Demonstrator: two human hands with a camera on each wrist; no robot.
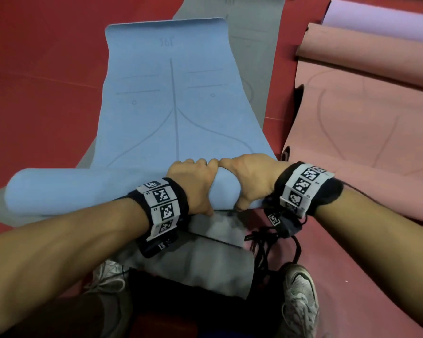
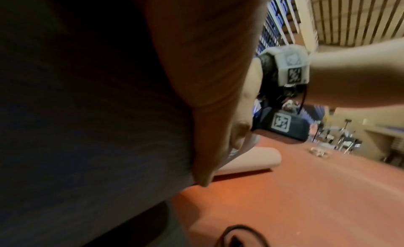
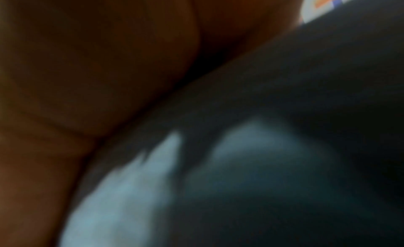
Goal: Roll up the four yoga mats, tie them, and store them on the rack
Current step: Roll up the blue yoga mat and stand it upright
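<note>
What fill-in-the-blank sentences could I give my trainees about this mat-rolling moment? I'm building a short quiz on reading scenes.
1. Both hands grip the rolled part of the ____ mat.
2. The left hand and right hand hold the roll near its ____ end, by the person's own sides.
3. To the right of it on the red floor lies a ____ mat, partly unrolled.
4. Under the blue one lies a ____ mat.

Missing words: blue; right; pink; grey
</note>
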